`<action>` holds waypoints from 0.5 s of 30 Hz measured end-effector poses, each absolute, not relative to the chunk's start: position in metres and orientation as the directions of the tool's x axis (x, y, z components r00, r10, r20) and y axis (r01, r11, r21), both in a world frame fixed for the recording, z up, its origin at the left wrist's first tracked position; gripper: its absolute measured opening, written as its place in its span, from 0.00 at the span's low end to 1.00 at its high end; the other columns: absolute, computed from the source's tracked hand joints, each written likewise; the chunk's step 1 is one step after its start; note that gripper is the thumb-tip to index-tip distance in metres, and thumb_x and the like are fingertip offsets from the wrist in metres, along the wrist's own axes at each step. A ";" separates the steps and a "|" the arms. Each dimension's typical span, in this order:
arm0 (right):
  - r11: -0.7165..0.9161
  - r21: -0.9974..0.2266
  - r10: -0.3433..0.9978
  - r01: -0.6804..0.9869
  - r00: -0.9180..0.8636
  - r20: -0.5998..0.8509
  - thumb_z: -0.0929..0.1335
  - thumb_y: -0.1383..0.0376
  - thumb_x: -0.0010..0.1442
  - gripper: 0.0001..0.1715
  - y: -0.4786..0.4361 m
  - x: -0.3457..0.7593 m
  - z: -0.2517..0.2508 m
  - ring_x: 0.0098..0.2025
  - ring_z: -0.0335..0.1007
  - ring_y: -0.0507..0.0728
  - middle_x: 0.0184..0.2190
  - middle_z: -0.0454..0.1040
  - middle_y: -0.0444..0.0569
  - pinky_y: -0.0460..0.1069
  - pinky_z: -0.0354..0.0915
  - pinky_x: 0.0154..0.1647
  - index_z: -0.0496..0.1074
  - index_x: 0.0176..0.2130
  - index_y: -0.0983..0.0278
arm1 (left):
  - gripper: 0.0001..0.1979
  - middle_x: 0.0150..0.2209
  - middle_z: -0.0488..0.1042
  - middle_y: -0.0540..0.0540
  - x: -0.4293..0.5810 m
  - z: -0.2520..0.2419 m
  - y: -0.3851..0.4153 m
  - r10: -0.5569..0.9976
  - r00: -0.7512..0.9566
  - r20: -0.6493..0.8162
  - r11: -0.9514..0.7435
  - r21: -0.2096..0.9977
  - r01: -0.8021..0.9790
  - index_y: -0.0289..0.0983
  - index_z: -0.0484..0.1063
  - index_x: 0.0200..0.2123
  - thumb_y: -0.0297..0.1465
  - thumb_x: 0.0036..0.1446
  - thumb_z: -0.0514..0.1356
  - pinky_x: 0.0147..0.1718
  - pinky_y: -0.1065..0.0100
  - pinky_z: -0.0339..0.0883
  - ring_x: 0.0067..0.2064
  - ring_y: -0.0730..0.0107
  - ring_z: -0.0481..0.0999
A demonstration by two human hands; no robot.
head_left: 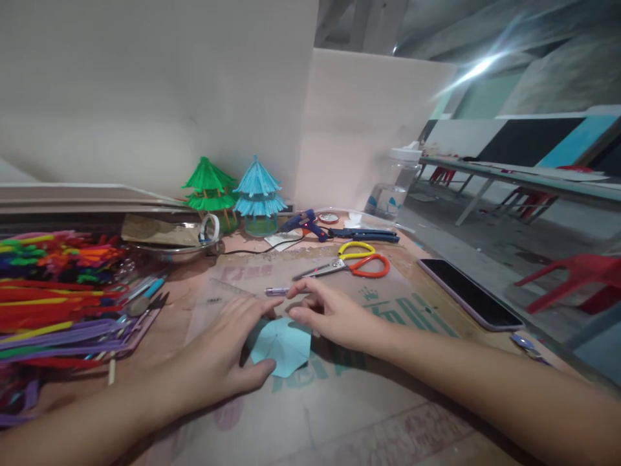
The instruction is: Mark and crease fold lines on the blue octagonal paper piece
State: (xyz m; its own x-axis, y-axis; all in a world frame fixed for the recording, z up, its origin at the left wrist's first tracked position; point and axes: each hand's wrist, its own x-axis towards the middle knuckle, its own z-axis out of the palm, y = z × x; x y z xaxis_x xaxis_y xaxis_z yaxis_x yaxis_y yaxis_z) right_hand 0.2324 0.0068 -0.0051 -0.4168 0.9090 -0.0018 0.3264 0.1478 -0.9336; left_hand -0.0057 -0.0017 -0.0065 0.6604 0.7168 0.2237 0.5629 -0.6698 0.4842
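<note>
A light-blue many-sided piece of paper (281, 346) with fold lines meeting at its middle lies on the board in front of me. My left hand (233, 343) rests at its left side, fingers stretched out along the far edge and thumb apart at the near edge. On the far right, my right hand (325, 310) curves over the paper's edge, thumb and index finger apart, with no object visible between them. Just beyond the fingertips lies a small pen-like stick (276, 291). A clear ruler (230, 288) lies partly behind my left hand.
Scissors (347, 262), a blue glue gun (308, 223) and pliers (366, 234) lie farther back. Green (209, 188) and blue (257, 194) tiered-roof models stand by the wall. Pipe cleaners (53, 304) fill the left. A phone (468, 291) and water bottle (394, 184) are right.
</note>
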 end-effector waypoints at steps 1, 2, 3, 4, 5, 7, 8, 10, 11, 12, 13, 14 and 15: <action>0.132 -0.940 0.902 0.315 -0.431 -0.018 0.71 0.64 0.66 0.12 0.006 0.232 -0.005 0.24 0.57 0.50 0.21 0.62 0.33 0.45 0.55 0.27 0.66 0.48 0.60 | 0.29 0.57 0.77 0.41 -0.006 -0.007 -0.002 0.717 0.658 0.231 -0.670 0.487 0.560 0.43 0.67 0.62 0.36 0.57 0.62 0.59 0.50 0.72 0.58 0.51 0.77; 0.119 -0.948 0.898 0.294 -0.439 -0.023 0.72 0.65 0.65 0.14 0.005 0.232 -0.005 0.25 0.60 0.50 0.22 0.64 0.33 0.45 0.56 0.28 0.66 0.48 0.60 | 0.29 0.57 0.77 0.41 -0.006 -0.008 -0.002 0.717 0.656 0.236 -0.671 0.490 0.557 0.43 0.67 0.63 0.36 0.57 0.62 0.58 0.51 0.73 0.58 0.51 0.77; 0.110 -0.958 0.896 0.266 -0.444 -0.020 0.73 0.68 0.62 0.17 0.005 0.231 -0.005 0.26 0.62 0.50 0.25 0.67 0.35 0.45 0.59 0.29 0.67 0.48 0.60 | 0.30 0.57 0.77 0.41 -0.007 -0.009 -0.002 0.716 0.656 0.239 -0.672 0.492 0.554 0.44 0.66 0.63 0.35 0.57 0.62 0.59 0.51 0.73 0.58 0.51 0.77; 0.104 -0.967 0.895 0.231 -0.445 -0.010 0.73 0.70 0.60 0.19 0.005 0.231 -0.006 0.28 0.64 0.50 0.28 0.69 0.36 0.46 0.60 0.30 0.67 0.48 0.60 | 0.31 0.59 0.76 0.41 -0.007 -0.009 -0.002 0.715 0.655 0.244 -0.674 0.493 0.551 0.44 0.66 0.64 0.35 0.57 0.62 0.59 0.51 0.72 0.59 0.51 0.77; 0.100 -0.976 0.895 0.191 -0.445 0.004 0.73 0.72 0.59 0.20 0.005 0.230 -0.007 0.29 0.65 0.50 0.29 0.69 0.37 0.46 0.61 0.31 0.67 0.48 0.60 | 0.32 0.61 0.75 0.41 -0.007 -0.010 -0.002 0.715 0.654 0.247 -0.674 0.494 0.549 0.45 0.65 0.66 0.34 0.57 0.62 0.61 0.50 0.71 0.62 0.50 0.75; 0.094 -0.989 0.899 0.115 -0.436 0.035 0.71 0.76 0.57 0.21 0.007 0.229 -0.010 0.29 0.64 0.49 0.31 0.68 0.37 0.45 0.61 0.32 0.67 0.48 0.60 | 0.35 0.66 0.70 0.39 -0.008 -0.012 -0.001 0.728 0.637 0.253 -0.662 0.502 0.557 0.43 0.63 0.67 0.35 0.56 0.62 0.65 0.47 0.67 0.67 0.48 0.71; 0.091 -0.992 0.903 0.084 -0.428 0.047 0.70 0.77 0.58 0.20 0.008 0.228 -0.011 0.29 0.62 0.49 0.30 0.67 0.36 0.45 0.60 0.32 0.67 0.48 0.61 | 0.36 0.69 0.68 0.37 -0.008 -0.012 -0.001 0.747 0.616 0.249 -0.641 0.514 0.570 0.42 0.61 0.68 0.37 0.56 0.63 0.66 0.46 0.66 0.68 0.47 0.69; 0.086 -0.996 0.910 0.037 -0.410 0.063 0.69 0.77 0.59 0.20 0.009 0.228 -0.012 0.28 0.60 0.49 0.30 0.65 0.36 0.45 0.59 0.31 0.67 0.48 0.61 | 0.38 0.70 0.67 0.34 -0.008 -0.012 0.001 0.808 0.542 0.232 -0.566 0.563 0.602 0.38 0.58 0.70 0.42 0.59 0.61 0.66 0.46 0.66 0.69 0.46 0.68; 0.086 -0.996 0.913 0.024 -0.401 0.070 0.69 0.77 0.59 0.20 0.009 0.228 -0.012 0.28 0.60 0.49 0.31 0.65 0.36 0.45 0.59 0.31 0.67 0.48 0.61 | 0.39 0.69 0.68 0.34 -0.008 -0.011 0.001 0.841 0.494 0.219 -0.516 0.597 0.614 0.37 0.58 0.70 0.44 0.60 0.60 0.65 0.47 0.68 0.68 0.46 0.70; 0.090 -0.996 0.915 0.017 -0.397 0.076 0.68 0.76 0.60 0.19 0.009 0.229 -0.012 0.28 0.60 0.49 0.31 0.65 0.37 0.45 0.59 0.32 0.67 0.49 0.61 | 0.38 0.68 0.70 0.34 -0.008 -0.009 0.002 0.870 0.447 0.207 -0.467 0.633 0.617 0.36 0.58 0.70 0.46 0.61 0.58 0.63 0.49 0.70 0.67 0.47 0.72; 0.094 -0.995 0.915 0.013 -0.396 0.081 0.68 0.76 0.60 0.19 0.009 0.229 -0.012 0.28 0.60 0.49 0.32 0.65 0.37 0.46 0.60 0.32 0.67 0.50 0.61 | 0.37 0.66 0.72 0.35 -0.007 -0.007 0.003 0.891 0.410 0.196 -0.428 0.667 0.610 0.37 0.60 0.69 0.48 0.62 0.57 0.61 0.50 0.72 0.65 0.48 0.74; 0.101 -0.995 0.915 0.012 -0.394 0.088 0.68 0.76 0.61 0.19 0.008 0.229 -0.012 0.28 0.60 0.49 0.33 0.66 0.38 0.46 0.60 0.32 0.67 0.50 0.61 | 0.34 0.63 0.75 0.36 -0.006 -0.005 0.004 0.903 0.385 0.189 -0.399 0.698 0.595 0.37 0.64 0.66 0.49 0.62 0.57 0.58 0.52 0.74 0.62 0.48 0.77; 0.109 -0.994 0.916 0.012 -0.389 0.096 0.68 0.76 0.61 0.19 0.008 0.229 -0.011 0.29 0.60 0.49 0.34 0.66 0.38 0.46 0.60 0.32 0.67 0.50 0.61 | 0.31 0.59 0.79 0.38 -0.005 -0.004 0.005 0.909 0.376 0.179 -0.380 0.727 0.573 0.38 0.69 0.62 0.50 0.62 0.57 0.55 0.54 0.76 0.58 0.50 0.79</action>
State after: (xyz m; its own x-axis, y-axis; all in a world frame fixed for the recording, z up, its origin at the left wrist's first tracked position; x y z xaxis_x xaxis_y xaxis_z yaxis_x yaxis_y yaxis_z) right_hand 0.2288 0.0077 -0.0109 -0.3894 0.9161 0.0958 0.0124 0.1093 -0.9939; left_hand -0.0053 0.0048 -0.0038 0.3759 0.9092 0.1790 0.5726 -0.3798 0.7266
